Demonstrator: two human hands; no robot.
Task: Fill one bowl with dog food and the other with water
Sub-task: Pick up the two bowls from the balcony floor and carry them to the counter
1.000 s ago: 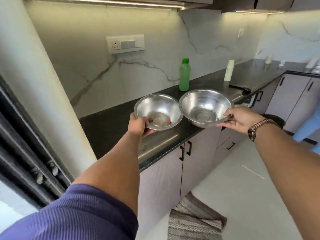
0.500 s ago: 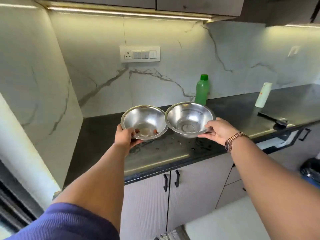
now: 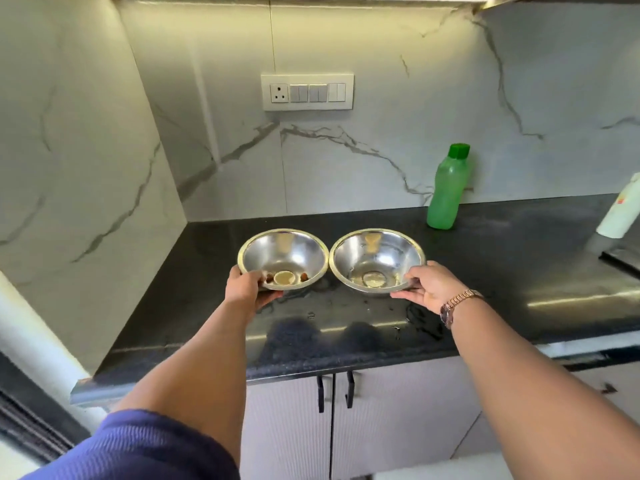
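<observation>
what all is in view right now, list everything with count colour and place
steel bowls: 2, silver, side by side over the black counter, one held in each hand
counter: 1, black, along the marble wall
bottle: 1, green, upright at the wall, right of the bowls
white bottle: 1, leaning, far right edge
switch panel: 1, white, on the wall
cabinet doors: pale, black handles, under the counter
left hand: grips the left bowl's near rim
right hand: grips the right bowl's near rim, watch on its wrist

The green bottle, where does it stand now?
In the head view the green bottle stands upright on the black countertop against the marble wall, behind and right of the right steel bowl.
</observation>
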